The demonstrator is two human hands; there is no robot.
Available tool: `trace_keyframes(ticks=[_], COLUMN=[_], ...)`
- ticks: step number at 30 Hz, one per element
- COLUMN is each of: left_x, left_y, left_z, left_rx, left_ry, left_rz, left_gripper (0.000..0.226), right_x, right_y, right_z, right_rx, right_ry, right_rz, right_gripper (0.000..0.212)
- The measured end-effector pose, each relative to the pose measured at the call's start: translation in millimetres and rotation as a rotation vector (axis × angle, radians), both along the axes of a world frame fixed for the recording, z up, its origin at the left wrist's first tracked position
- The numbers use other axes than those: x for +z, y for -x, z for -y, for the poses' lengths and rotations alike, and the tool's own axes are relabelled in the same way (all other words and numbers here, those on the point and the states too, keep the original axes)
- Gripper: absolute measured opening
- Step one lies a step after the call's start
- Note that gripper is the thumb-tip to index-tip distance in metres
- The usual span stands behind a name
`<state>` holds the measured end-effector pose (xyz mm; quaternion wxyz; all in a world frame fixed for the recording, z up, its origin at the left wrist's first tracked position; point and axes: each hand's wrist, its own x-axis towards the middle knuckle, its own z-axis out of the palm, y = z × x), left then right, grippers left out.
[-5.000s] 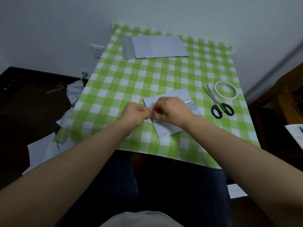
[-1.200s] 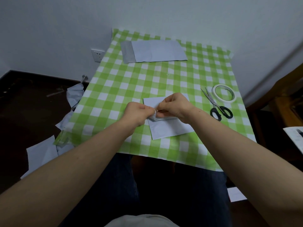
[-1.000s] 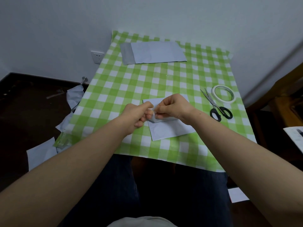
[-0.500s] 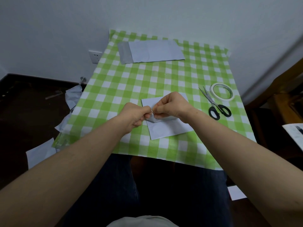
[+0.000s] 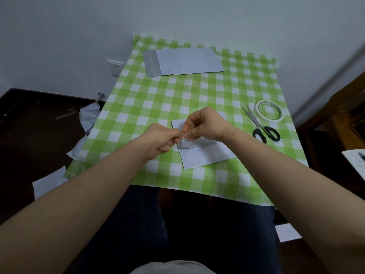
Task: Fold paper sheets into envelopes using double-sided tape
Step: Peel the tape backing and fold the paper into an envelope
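Paper point(image 5: 205, 153) part-folded, flat on table point(image 5: 138, 107) near front edge, directly beneath both hands. At paper's left edge, left hand point(image 5: 161, 140) and right hand point(image 5: 203, 125) meet, curled fingers pinching tiny pale strip point(image 5: 183, 135). Scissors point(image 5: 260, 125), tape roll point(image 5: 269, 113) at right; envelope point(image 5: 182, 61) at far edge.

I read both forearms extended forward and converging. Left hand point(image 5: 161, 140): fingers curled, thumb and forefinger pinching the paper sheet point(image 5: 207, 155) edge. Right hand point(image 5: 206, 125): pinching the same spot, fingertips meeting.
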<state>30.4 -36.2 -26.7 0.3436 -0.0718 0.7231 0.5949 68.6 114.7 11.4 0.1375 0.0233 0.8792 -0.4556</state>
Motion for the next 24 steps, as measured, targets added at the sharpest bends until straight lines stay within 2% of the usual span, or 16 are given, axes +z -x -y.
trace_keyframes(ticks=[6,11,24], left_x=[-0.3,-0.1,-0.1], left_y=[0.8,1.9,4.1], left_z=[0.3,0.2,-1.2], left_rx=[0.007,0.012,-0.003], left_ry=[-0.018,-0.009,0.021], left_rz=[0.049,0.055,0.041], left_gripper=[0.015,0.015,0.019], right_x=[-1.7,-2.8,-6.8], right_y=[2.8,5.2,-2.9], right_z=[0.9,3.0,4.7], right_rx=[0.04,0.106,0.072], right_ry=[-0.123,-0.254,-0.294], right_rz=[-0.02,-0.085,-0.238], right_gripper=[0.007,0.006,0.006])
